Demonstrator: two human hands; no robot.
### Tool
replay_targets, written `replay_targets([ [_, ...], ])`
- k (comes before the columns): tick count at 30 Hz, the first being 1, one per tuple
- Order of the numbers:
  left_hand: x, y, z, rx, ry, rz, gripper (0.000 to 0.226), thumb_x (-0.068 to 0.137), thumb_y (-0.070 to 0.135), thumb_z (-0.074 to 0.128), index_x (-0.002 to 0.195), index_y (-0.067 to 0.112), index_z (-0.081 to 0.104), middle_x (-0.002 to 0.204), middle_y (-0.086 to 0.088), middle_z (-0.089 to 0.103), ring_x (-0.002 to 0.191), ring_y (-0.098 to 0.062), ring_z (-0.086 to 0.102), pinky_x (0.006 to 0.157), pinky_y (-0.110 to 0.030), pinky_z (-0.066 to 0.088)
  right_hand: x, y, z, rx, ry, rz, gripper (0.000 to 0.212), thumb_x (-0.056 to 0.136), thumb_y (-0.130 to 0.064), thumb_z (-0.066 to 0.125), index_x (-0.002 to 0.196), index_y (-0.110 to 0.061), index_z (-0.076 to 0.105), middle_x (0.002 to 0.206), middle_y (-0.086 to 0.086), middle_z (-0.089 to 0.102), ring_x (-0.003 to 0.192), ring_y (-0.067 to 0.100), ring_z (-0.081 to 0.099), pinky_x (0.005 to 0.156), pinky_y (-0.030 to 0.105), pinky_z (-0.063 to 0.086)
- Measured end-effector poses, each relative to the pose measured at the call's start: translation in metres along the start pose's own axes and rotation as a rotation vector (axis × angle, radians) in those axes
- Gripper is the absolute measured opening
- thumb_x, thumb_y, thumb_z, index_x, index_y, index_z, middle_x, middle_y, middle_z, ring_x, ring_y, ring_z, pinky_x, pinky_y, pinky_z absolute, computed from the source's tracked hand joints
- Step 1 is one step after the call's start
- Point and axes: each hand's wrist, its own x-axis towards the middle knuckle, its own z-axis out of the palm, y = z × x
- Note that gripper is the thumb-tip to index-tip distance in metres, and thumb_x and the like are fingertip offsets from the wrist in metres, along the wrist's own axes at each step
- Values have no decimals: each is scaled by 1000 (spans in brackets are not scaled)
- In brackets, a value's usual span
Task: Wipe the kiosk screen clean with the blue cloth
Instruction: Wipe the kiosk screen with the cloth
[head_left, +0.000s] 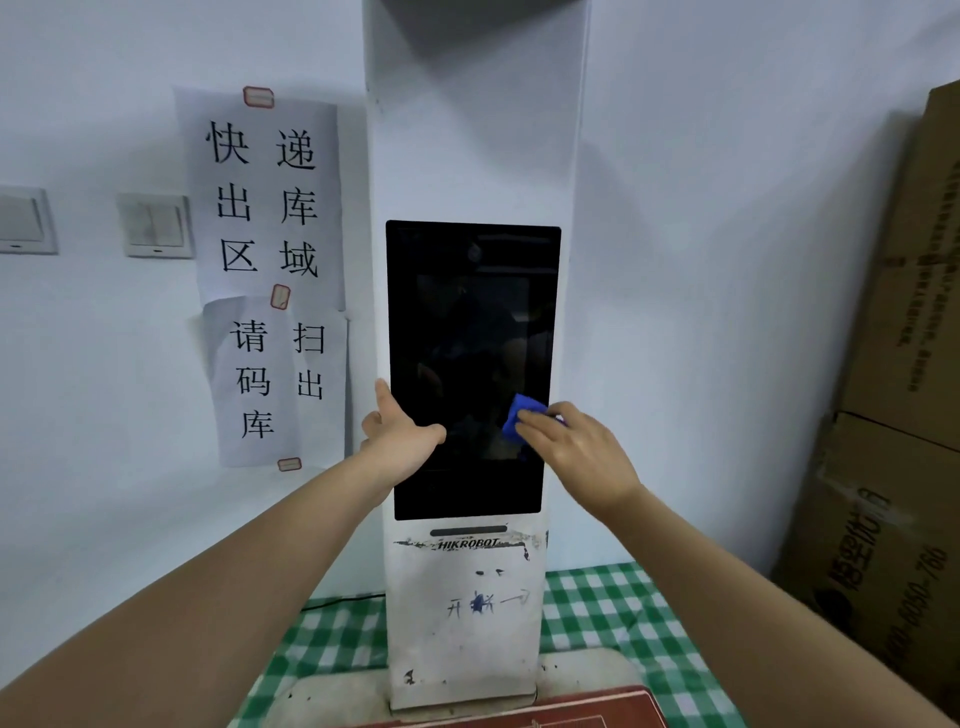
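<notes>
The right hand (576, 452) held the blue cloth (519, 418), bunched under its fingertips, and pressed it on the lower right part of the black screen (467, 338). Most of the cloth was hidden under the fingers; only a small folded corner showed to the left of them. The left hand (400, 431) was open and held nothing. It lay against the left edge of the screen, with the thumb pointing up along the white kiosk (467, 623) and the other fingers resting on the glass.

Several things could go wrong from here, in my judgement. The cloth was small and folded, so the bare fingertips of the right hand could slide past it and leave new marks on the glass. The fingers of the left hand touched the screen too, and this place would need wiping afterwards. The large area above both hands looked not yet reached; a short stroke would leave it dirty. The kiosk stood narrow and tall on the table (613, 613) with the green checked cover, so a hard push could rock it if the left hand let go.
</notes>
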Motion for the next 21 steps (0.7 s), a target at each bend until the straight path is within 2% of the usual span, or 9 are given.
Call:
replay_targets([
  [2, 1, 0, 1, -1, 1, -4, 96, 89, 24, 56, 150, 30, -19, 158, -10, 6, 138, -33, 31, 109, -41, 31, 14, 9, -8, -26, 35, 70, 36, 66, 14, 56, 93, -4, 71, 102, 6, 70, 75, 31, 61, 49, 31, 51],
  [5, 1, -2, 4, -11, 4, -5, 96, 89, 25, 55, 150, 30, -19, 159, -9, 4, 141, -32, 26, 112, -43, 28, 17, 9, -10, -18, 71, 178, 49, 54, 21, 71, 97, -2, 72, 107, 5, 71, 77, 30, 62, 48, 28, 49],
  [8, 2, -2, 4, -12, 7, 3, 95, 90, 24, 55, 150, 30, -18, 158, -8, 5, 140, -32, 26, 111, -43, 28, -2, -1, 0, 13, 38, 169, 54, 49, 21, 75, 99, -2, 72, 107, 5, 70, 77, 30, 63, 47, 28, 49],
  [12, 2, -4, 3, -7, 10, 11, 95, 89, 23, 55, 150, 31, -18, 157, -9, 8, 138, -33, 29, 109, -42, 31, -4, -1, -5, 15, -14, 139, 49, 48, 19, 76, 92, -2, 72, 101, 7, 72, 73, 30, 62, 46, 28, 47],
  [17, 0, -3, 3, -7, 10, 6, 95, 90, 24, 55, 150, 31, -18, 157, -9, 8, 137, -33, 31, 109, -41, 31, 15, 9, -16, -14, 41, 277, 57, 45, 24, 74, 95, -3, 72, 102, 3, 72, 76, 30, 63, 42, 23, 40],
  [21, -1, -3, 2, -11, 4, 19, 95, 90, 22, 55, 150, 30, -18, 157, -10, 9, 135, -32, 33, 108, -40, 32, -5, -8, -6, 30, 17, 315, 64, 42, 25, 74, 99, -1, 72, 105, 5, 71, 78, 32, 64, 40, 24, 42],
])
